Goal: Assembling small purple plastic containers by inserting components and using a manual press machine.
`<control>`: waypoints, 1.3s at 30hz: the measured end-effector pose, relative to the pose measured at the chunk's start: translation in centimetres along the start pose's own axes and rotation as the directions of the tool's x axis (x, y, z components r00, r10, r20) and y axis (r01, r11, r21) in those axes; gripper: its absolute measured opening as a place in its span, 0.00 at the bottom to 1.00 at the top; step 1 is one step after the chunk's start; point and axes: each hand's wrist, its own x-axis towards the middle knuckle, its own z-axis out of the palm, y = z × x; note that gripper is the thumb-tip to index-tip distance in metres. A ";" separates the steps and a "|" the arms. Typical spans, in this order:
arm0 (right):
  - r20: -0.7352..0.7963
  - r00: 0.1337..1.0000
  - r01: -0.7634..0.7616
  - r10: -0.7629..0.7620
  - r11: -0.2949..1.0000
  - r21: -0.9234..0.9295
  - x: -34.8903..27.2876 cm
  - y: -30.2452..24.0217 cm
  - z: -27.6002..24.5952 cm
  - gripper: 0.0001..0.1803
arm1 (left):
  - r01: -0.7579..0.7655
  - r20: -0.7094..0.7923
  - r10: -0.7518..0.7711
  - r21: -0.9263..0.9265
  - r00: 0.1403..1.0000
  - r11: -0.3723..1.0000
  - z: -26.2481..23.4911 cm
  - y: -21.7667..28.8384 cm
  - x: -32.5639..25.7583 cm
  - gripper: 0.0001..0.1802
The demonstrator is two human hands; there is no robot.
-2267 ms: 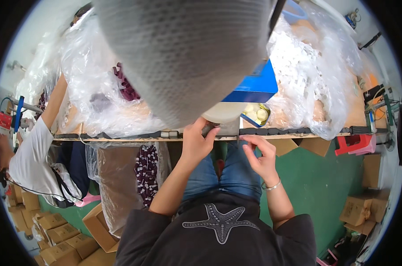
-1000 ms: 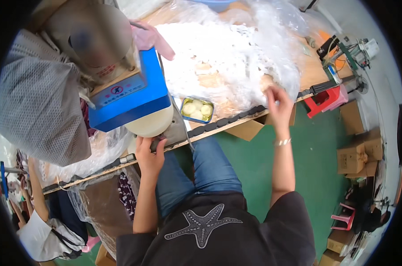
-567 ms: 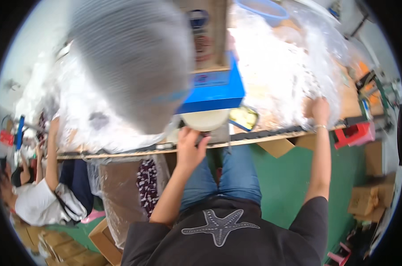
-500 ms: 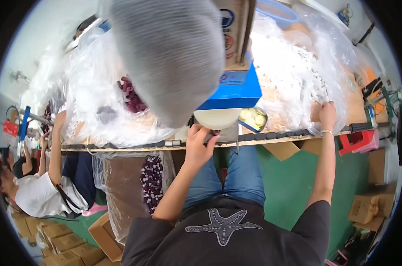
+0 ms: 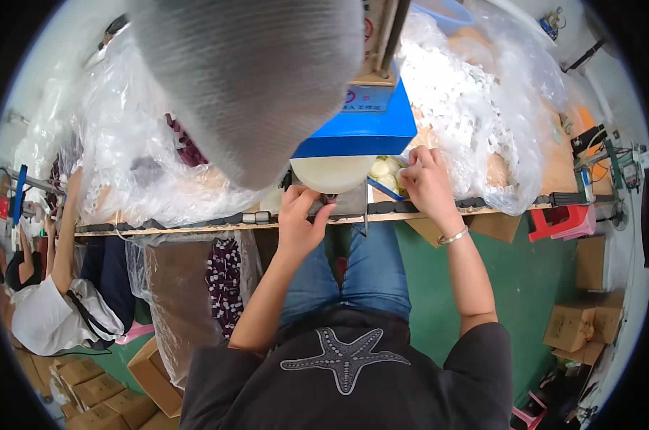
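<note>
The left hand [image 5: 301, 215] rests at the front edge of the worktop [image 5: 195, 228], its fingers curled narrow around a small dark part just under the round cream-coloured dish [image 5: 332, 173]; what exactly it pinches is too small to tell. The dish sits beneath the blue machine housing [image 5: 360, 129], which stands on the worktop straight ahead of the person.

The right hand [image 5: 426, 180] reaches into the small tray of pale yellowish pieces [image 5: 383, 172] just beside the dish, fingers bent and closed among the pieces; whether it holds one cannot be told. A bracelet [image 5: 453, 236] circles that wrist.

To the right of the tray lies a clear plastic bag of white lacy parts [image 5: 475, 122], touching the hand's far side. On the left, more crumpled clear plastic [image 5: 138, 158] covers the worktop. A grey knitted shape [image 5: 253, 79] fills the upper centre, close to the camera. Another person in a white top [image 5: 41, 315] sits at the far left. Cardboard boxes [image 5: 575, 330] stand on the green floor [image 5: 432, 301].
</note>
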 end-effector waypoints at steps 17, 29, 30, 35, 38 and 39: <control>0.064 0.980 -0.124 0.190 0.323 0.938 1.2 -10.9 3.6 0.13 | 0.054 -0.070 -0.054 -0.014 0.996 0.998 0.3 0.9 -0.5 0.18; 0.085 0.992 -0.125 0.092 0.691 0.712 0.9 -9.9 4.1 0.16 | 0.114 -0.018 -0.113 0.070 0.993 0.991 0.0 0.6 -0.6 0.18; 0.081 0.993 -0.119 0.088 0.682 0.722 0.5 -9.6 4.2 0.18 | 0.114 -0.006 -0.114 0.096 0.993 0.989 -0.2 0.6 -0.6 0.19; 0.013 0.973 -0.138 0.232 0.533 0.835 -4.5 -8.8 3.4 0.29 | 0.009 -0.098 0.011 0.205 0.995 0.979 -1.6 2.3 -1.3 0.25; -0.013 0.976 -0.103 0.219 0.509 0.855 -8.0 -8.3 2.8 0.30 | -0.012 -0.146 0.041 0.196 0.988 0.981 -3.1 2.1 -2.5 0.27; 0.022 0.976 -0.136 0.215 0.533 0.835 -9.0 -8.2 2.6 0.28 | 0.014 -0.148 0.010 0.159 0.989 0.987 -3.4 1.7 -3.1 0.26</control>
